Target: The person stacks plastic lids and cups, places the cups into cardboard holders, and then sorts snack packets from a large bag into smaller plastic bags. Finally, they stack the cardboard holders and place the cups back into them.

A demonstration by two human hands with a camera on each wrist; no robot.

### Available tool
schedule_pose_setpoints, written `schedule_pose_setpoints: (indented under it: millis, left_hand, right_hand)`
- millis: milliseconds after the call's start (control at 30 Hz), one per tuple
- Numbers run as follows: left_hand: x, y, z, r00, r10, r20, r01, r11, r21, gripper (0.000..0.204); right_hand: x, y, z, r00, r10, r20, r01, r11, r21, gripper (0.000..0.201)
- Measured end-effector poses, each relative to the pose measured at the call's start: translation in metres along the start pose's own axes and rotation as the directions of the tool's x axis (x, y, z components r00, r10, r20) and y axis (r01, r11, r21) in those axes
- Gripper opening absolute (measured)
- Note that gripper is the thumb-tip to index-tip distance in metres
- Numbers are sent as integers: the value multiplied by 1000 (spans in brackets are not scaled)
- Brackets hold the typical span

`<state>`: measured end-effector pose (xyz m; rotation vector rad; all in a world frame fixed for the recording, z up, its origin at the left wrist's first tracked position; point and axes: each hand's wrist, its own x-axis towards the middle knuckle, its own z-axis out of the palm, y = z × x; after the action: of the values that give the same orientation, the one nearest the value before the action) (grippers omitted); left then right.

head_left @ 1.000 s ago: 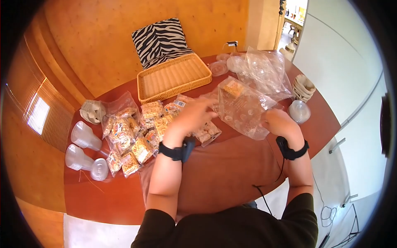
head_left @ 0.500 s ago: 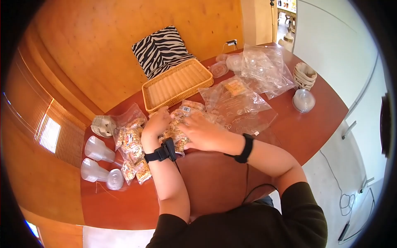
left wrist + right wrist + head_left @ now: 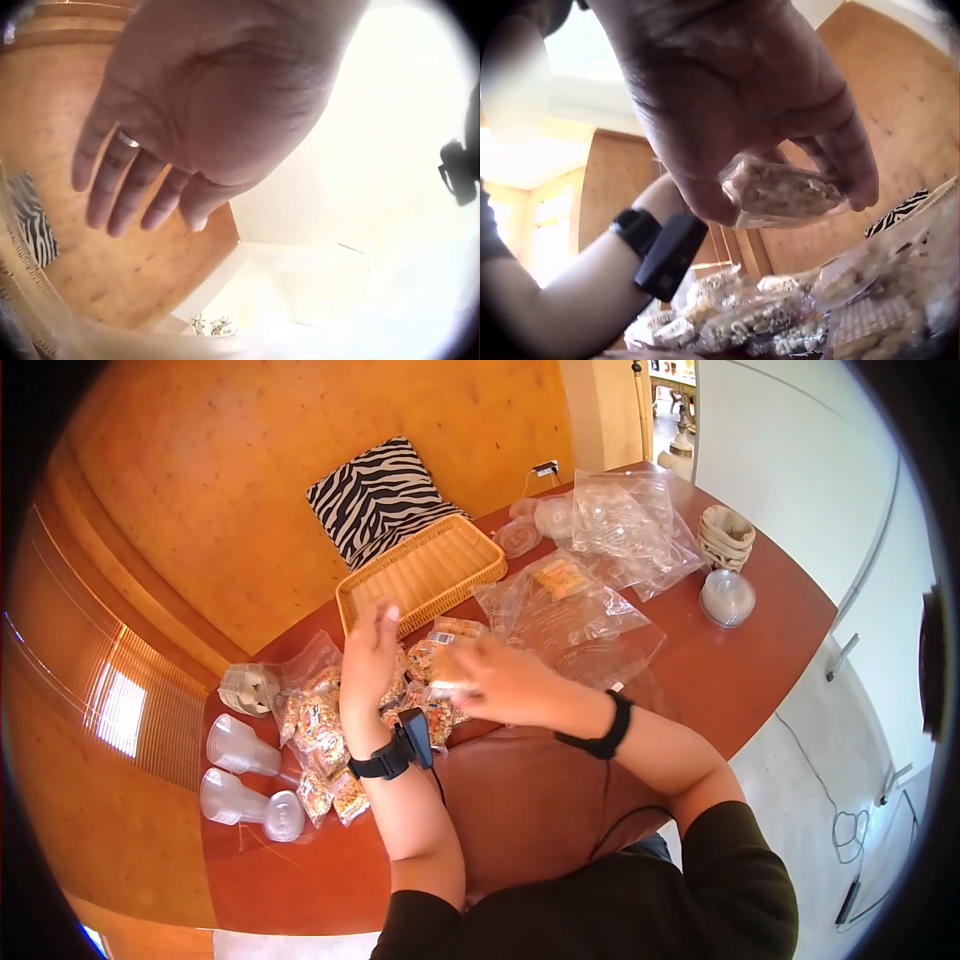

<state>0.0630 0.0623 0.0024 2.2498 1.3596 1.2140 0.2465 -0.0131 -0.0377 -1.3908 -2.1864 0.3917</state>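
My right hand pinches a small clear packet of a crunchy-looking snack between thumb and fingertips, above the pile. My left hand is raised over the packets with its fingers straight. In the left wrist view its palm faces the camera and holds nothing. Under both hands lies a heap of similar snack packets, partly hidden by the hands and forearms. To the right of the heap, a large clear plastic bag lies flat, with one orange-yellow packet at its far end.
Behind the heap stands a shallow wicker tray, with a zebra-striped cushion beyond. Stacked plastic cups and a pulp carton are at left. More clear bags, pulp cartons and plastic lids are at right.
My right hand has left the large clear bag, crossed left to the heap and lifted a packet. My left hand has moved left, then risen off the packets. The bag now lies flatter.
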Motion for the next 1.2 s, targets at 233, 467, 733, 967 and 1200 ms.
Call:
schedule_pose_setpoints:
  millis: [233, 467, 733, 967, 1200]
  left_hand:
    - [-9, 53, 30, 985, 134, 106, -139, 989, 43, 36]
    - [-47, 73, 107, 855, 351, 383, -468, 839, 276, 38]
    - [-51, 76, 142, 859, 355, 369, -414, 905, 93, 17]
    - [-60, 144, 154, 773, 408, 485, -150, 862, -485, 20]
    - [-20, 47, 149, 829, 414, 376, -432, 901, -40, 49]
  right_hand:
    - [-65, 63, -67, 964, 88, 251, -248, -39, 968, 56]
    - [-117, 124, -87, 869, 99, 484, -457, 536, 710, 50]
    - [-106, 144, -85, 899, 394, 193, -417, 629, 656, 37]
    - [-99, 165, -84, 920, 344, 189, -358, 537, 764, 37]
    - [-90, 160, -58, 909, 277, 312, -401, 370, 838, 48]
